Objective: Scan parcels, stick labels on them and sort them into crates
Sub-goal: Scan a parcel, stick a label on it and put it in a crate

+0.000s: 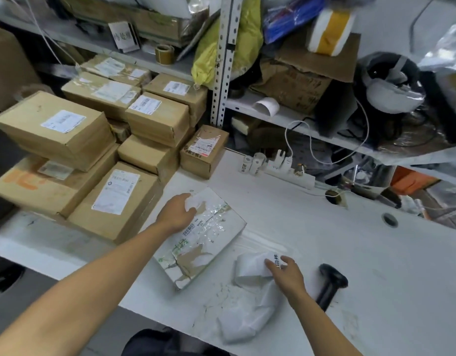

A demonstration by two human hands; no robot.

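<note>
White worktop (324, 253) under cluttered shelving: left hand (176, 213) grips the far corner of the taped parcel (201, 235), right hand (286, 273) pinches a label strip (252, 265) just beside it; best to pin the parcel flat and lay the label smooth.

Two bare forearms enter from the lower edge, uncovered to the frame's border; no sleeve, cuff or glove shows on either. Left hand (179, 213): bare, no ring or wristband seen. Right hand (288, 274): bare, wrist likewise unadorned. A dark garment (155, 343) shows at bottom centre, detail unclear
</note>
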